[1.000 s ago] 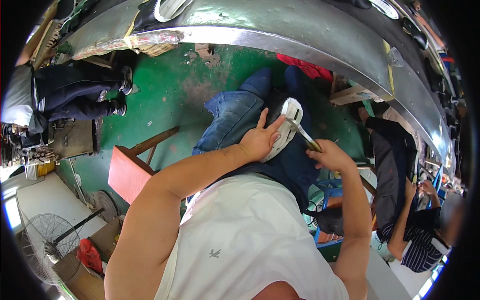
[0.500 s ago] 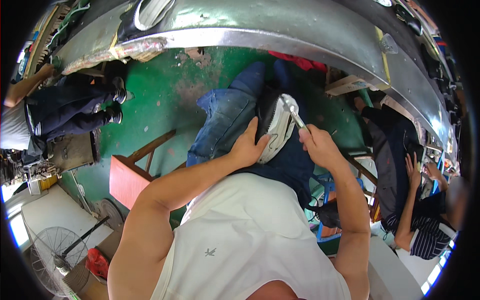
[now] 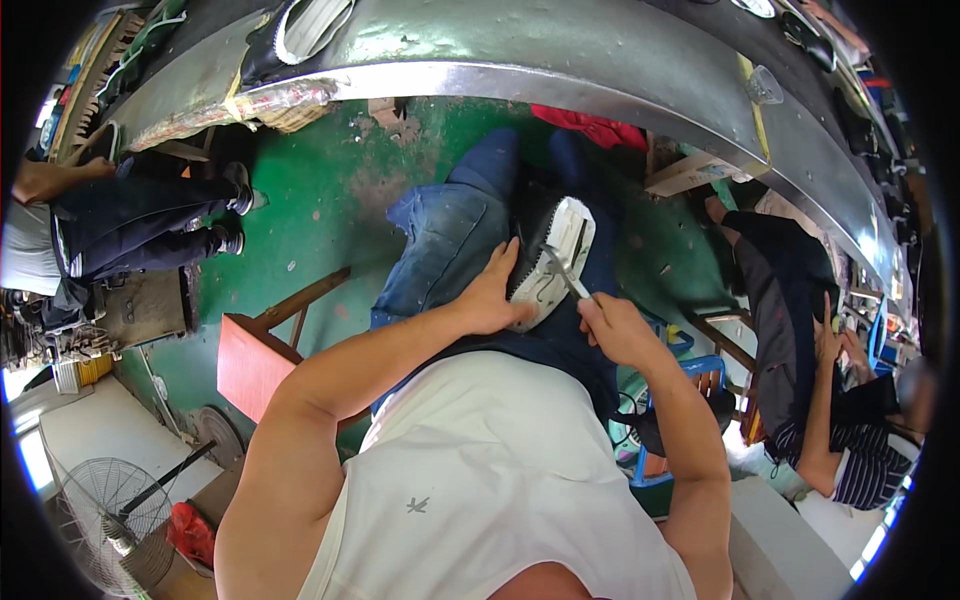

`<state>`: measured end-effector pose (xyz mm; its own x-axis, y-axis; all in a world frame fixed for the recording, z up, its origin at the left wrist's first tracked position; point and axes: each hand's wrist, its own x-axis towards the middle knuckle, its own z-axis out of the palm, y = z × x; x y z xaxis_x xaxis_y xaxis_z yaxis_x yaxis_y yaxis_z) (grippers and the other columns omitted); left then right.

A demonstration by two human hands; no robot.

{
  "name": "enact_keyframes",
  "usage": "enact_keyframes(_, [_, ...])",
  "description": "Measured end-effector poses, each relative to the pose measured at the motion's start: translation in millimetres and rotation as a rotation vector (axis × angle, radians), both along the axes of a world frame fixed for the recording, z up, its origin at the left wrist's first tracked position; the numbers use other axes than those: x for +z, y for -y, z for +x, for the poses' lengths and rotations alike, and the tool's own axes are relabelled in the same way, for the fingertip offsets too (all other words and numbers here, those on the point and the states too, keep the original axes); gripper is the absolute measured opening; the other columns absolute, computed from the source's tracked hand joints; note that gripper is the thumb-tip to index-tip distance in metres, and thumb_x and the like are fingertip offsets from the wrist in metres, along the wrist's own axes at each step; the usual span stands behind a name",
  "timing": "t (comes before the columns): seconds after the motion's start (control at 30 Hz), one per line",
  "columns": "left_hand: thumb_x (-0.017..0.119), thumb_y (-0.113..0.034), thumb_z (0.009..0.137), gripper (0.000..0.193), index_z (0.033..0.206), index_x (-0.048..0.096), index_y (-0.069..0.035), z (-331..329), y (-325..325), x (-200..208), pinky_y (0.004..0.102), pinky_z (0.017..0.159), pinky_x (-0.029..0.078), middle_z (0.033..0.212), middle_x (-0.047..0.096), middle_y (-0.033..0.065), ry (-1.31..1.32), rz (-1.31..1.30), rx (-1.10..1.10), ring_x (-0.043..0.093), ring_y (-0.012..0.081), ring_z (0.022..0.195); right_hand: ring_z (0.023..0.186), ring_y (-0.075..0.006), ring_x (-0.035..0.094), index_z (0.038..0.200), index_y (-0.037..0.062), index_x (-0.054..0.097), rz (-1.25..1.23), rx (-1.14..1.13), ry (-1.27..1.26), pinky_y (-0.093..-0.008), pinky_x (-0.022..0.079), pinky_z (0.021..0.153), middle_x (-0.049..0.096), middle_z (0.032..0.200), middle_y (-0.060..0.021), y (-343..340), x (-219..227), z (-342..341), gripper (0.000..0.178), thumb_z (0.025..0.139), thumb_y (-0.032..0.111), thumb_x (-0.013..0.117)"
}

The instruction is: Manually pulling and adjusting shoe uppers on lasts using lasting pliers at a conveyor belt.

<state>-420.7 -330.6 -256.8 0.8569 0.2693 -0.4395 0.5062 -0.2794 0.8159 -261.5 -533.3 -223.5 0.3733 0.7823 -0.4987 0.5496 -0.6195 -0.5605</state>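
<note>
A black shoe (image 3: 536, 228) rests on my lap, its pale sole side (image 3: 572, 225) facing up and its rounded far end pointing away from me. A toothed or stitched-looking edge runs around that pale side. My left hand (image 3: 493, 297) grips the shoe's near left side, fingers along the black upper and thumb on the pale part. In my right hand (image 3: 617, 327) is a silvery metal hand tool (image 3: 570, 272), held by its near end. The tool's tip lies over the left edge of the sole, about halfway along; its exact kind is unclear.
A metal-edged workbench (image 3: 520, 85) curves across the far side. A pink-topped wooden stool (image 3: 250, 362) stands at left, a blue chair (image 3: 705, 375) at right. One person's legs (image 3: 150, 215) are at far left; another person (image 3: 830, 400) sits at right. A fan (image 3: 115, 515) stands lower left.
My right hand has come nearer to me, bringing the tool from the shoe's far end to its middle left edge. The shoe has tilted, so more of its pale sole side shows.
</note>
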Motion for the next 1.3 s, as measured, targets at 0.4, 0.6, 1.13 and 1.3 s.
enact_keyframes(0.4, [0.086,-0.008,0.073,0.070,0.134,0.051,-0.002,54.1,-77.3,133.1,0.0366,0.090,0.055,0.115,0.069,0.0162,0.490,0.231,-0.152,0.070,0.0285,0.104,0.079,-0.0137,0.064,0.119,-0.0049,0.058,0.358,-0.754,-0.510,-0.0282,0.051,0.072,0.066,0.096,-0.0069,62.9,-26.9,-28.0,0.032,0.103,0.023,0.054])
enact_keyframes(0.6, [0.082,-0.034,0.084,0.049,0.109,0.066,0.006,138.8,-60.6,127.0,0.0340,0.076,0.054,0.094,0.071,0.0155,0.218,0.112,-0.215,0.067,0.0177,0.086,0.085,-0.0143,0.064,0.116,0.0004,0.061,0.430,-0.579,-0.476,-0.0293,0.051,0.076,0.065,0.090,-0.0057,81.2,-31.3,-25.1,0.024,0.097,0.014,0.059])
enact_keyframes(1.13, [0.070,-0.013,0.086,0.012,0.093,0.072,-0.004,21.7,-1.3,19.3,0.0398,0.068,0.055,0.086,0.066,0.0104,0.555,0.384,0.081,0.066,0.0311,0.078,0.117,-0.0448,0.060,0.138,-0.0075,0.050,0.115,-0.116,-0.126,-0.0438,0.047,0.102,0.063,0.126,-0.0295,36.3,46.8,-2.4,0.053,0.093,0.017,0.063])
enact_keyframes(1.3, [0.073,-0.007,0.083,0.008,0.091,0.072,-0.004,20.6,4.3,16.0,0.0362,0.061,0.054,0.084,0.065,0.0104,0.652,0.517,0.002,0.065,0.0276,0.071,0.117,-0.0450,0.061,0.135,-0.0086,0.052,0.002,0.056,-0.064,-0.0442,0.047,0.102,0.063,0.124,-0.0313,15.8,66.5,19.7,0.053,0.093,0.022,0.064])
